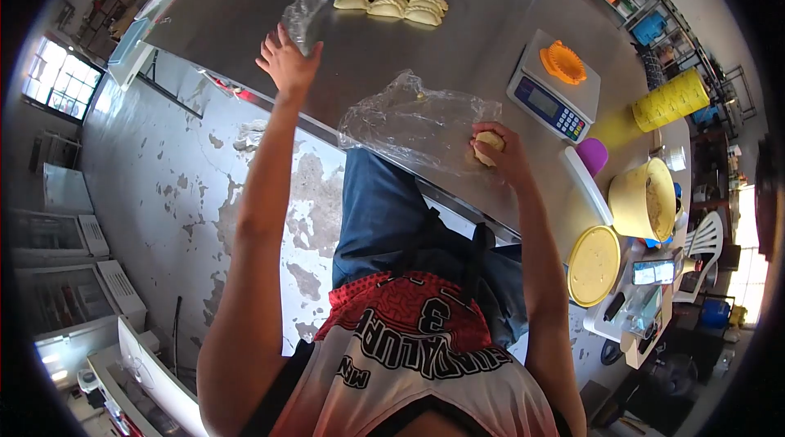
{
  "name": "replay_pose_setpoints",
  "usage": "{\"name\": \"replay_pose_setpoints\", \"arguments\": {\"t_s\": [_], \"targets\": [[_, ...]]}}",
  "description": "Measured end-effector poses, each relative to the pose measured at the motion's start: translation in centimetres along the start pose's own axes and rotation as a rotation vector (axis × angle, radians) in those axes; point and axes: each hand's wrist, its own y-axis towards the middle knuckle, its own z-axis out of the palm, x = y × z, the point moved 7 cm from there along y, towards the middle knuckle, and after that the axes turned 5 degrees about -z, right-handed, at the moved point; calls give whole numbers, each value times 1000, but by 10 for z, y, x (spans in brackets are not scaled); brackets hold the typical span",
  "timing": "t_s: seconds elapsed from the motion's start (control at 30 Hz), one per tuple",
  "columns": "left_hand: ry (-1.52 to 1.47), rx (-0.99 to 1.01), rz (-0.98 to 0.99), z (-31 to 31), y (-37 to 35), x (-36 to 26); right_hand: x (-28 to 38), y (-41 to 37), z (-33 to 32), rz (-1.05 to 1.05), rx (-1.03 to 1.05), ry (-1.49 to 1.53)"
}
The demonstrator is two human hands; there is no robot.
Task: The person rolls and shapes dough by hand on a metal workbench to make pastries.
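Note:
My left hand (289, 63) has its fingers spread at the lower end of a crumpled clear plastic bag (306, 12) on the steel table. In my right hand (504, 152) is a pale piece of dough (489, 147), with the fingers curled round it. This hand rests at the right end of a larger clear plastic sheet (417, 122), near the table's front edge. Several pale folded dough pieces (392, 5) lie grouped, some overlapping, beyond the sheet. Right of them, an orange mould (562, 62) sits on a digital scale (556, 85).
Right of the scale are a yellow roll (670, 100), a purple round object (592, 156), a yellow tub (643, 200) and its yellow lid (594, 266). The steel table's edge (319, 128) runs just in front of my body. A white chair (705, 241) stands at far right.

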Motion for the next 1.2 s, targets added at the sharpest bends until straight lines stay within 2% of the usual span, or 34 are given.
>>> {"name": "replay_pose_setpoints", "arguments": {"t_s": [0.03, 0.1, 0.17, 0.23, 0.3, 0.37, 0.4, 0.47, 0.53, 0.6, 0.67, 0.7, 0.73, 0.8, 0.87, 0.93, 1.0, 1.03, 1.1, 1.13, 1.2], "targets": [[-48, -219, 126, -24, -18, -20, 6, -1, -3, 5, -5, -1], [-340, 34, 296, -28, -56, -56, 30, 2, -12, -61, -127, -343], [-463, 377, 280, -5, -99, -83, 45, 12, -4, -71, -180, -279], [-410, 448, 296, -4, -121, -102, 54, 21, 11, -92, -245, -220], [-362, 506, 326, 3, -123, -112, 72, 28, 28, -206, -341, -331], [-357, 737, 163, 32, -126, -107, 57, 33, 47, -248, -354, -322], [-356, 733, 166, 38, -126, -104, 49, 36, 52, -289, -355, -315], [-672, 721, 157, 38, -118, -103, 55, 44, 53, -365, -419, -327], [-655, 767, 115, 37, -119, -99, 66, 50, 58, -422, -467, -330], [-645, 810, 80, 41, -120, -93, 98, 65, 62, -540, -392, -295], [-908, 970, 26, 60, -125, -93, 85, 83, 78, -575, -311, -363], [-911, 967, 28, 65, -124, -90, 75, 89, 90, -605, -227, -430], [-1020, 1039, -37, 70, -126, -89, 63, 91, 92, -609, -225, -432], [-1126, 1110, -110, 67, -129, -86, 37, 95, 107, -559, -131, -754], [-1438, 1215, -321, 55, -134, -90, 27, 100, 107, -550, -104, -801], [-1465, 1208, -380, 60, -136, -85, 24, 107, 95, -545, -87, -857], [-1490, 1194, -437, 67, -137, -80, 6, 119, 70, -231, 12, -214], [-1488, 1190, -487, 70, -137, -76, 7, 120, 62, -235, 14, -217], [-1490, 1183, -540, 69, -138, -72, -10, 118, 30, -64, -251, 847], [-1427, 1166, -536, 66, -137, -72, -7, 113, 19, -67, -252, 842], [-1372, 1160, -517, 64, -136, -75, 13, 95, -4, -129, -273, 1278]]}}
